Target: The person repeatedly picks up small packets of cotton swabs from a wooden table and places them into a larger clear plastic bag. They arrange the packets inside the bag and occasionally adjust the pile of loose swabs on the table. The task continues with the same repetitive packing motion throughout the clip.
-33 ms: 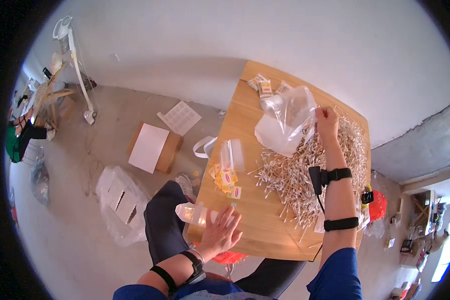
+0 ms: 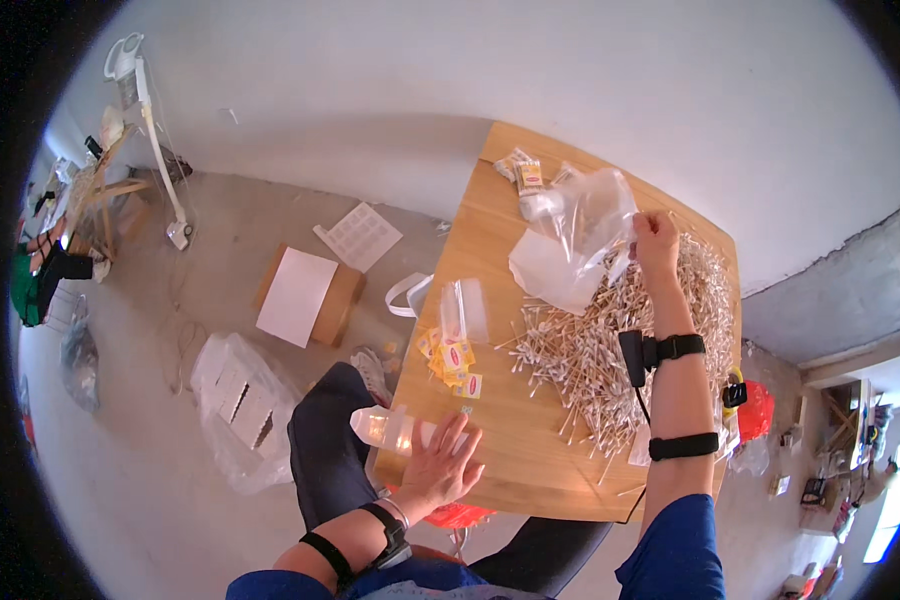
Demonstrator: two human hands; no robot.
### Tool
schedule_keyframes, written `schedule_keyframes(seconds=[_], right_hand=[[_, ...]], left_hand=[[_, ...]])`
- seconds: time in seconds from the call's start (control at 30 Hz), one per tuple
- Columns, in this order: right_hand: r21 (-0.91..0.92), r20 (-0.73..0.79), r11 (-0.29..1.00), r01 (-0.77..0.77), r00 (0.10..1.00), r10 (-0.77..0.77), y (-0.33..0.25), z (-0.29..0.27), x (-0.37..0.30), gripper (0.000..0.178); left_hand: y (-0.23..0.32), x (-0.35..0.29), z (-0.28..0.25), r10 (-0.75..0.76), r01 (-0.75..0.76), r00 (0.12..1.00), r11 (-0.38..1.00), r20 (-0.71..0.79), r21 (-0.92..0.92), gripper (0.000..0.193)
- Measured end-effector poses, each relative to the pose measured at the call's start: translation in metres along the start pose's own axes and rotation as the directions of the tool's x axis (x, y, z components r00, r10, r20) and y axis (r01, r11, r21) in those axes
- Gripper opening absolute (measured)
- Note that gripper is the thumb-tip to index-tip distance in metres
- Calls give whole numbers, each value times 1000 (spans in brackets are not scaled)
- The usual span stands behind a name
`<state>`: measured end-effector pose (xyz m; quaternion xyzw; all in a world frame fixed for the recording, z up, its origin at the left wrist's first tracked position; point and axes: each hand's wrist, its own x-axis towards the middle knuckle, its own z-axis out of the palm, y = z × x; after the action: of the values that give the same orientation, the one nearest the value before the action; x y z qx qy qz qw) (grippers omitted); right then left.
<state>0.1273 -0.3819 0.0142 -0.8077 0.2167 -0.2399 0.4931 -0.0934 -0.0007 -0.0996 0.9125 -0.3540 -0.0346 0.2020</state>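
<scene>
My right hand (image 2: 656, 241) is closed in a pinch on the edge of a large clear plastic bag (image 2: 595, 215), raised over the far part of the wooden table (image 2: 510, 455). Beneath and beside it spreads a big heap of loose cotton swabs (image 2: 610, 370). My left hand (image 2: 439, 462) lies flat with fingers spread at the near left edge, on a stack of small clear plastic sleeves (image 2: 382, 428). Just beyond it are yellow and white cards (image 2: 454, 358), and another clear sleeve pile (image 2: 464, 310). Filled swab packs (image 2: 530, 177) lie at the far left corner.
To the left on the floor are a cardboard box (image 2: 339, 308) with a white sheet (image 2: 298, 290), a printed sheet (image 2: 360, 236) and a plastic bag of white boxes (image 2: 232, 400). A red bag (image 2: 756, 410) is right of the table. Another person (image 2: 32, 285) sits far left.
My right hand and the clear bag have shifted very slightly to the right. My left hand has not moved.
</scene>
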Motion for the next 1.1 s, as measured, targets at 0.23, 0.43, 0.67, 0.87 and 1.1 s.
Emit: schedule_keyframes(seconds=[0.23,0.43,0.67,0.87,1.1], right_hand=[[325,-196,944,-45,974,114,1,-6,42,14],[-96,-407,995,10,912,-48,61,5,89,25],[-558,195,817,146,980,-43,4,129,81,70],[-660,373,682,316,925,-67,9,214,86,85],[-628,550,683,373,834,50,23,220,100,70]], left_hand=[[-1,-1,1,-16,16,1000,999,12,47,58],[2,4,1,23,-24,999,1000,38,18,61],[-5,0,3,3,-5,998,1000,55,23,59],[-6,1,6,11,-11,999,1000,37,-25,57],[-6,-2,8,7,-7,996,1000,85,7,60]])
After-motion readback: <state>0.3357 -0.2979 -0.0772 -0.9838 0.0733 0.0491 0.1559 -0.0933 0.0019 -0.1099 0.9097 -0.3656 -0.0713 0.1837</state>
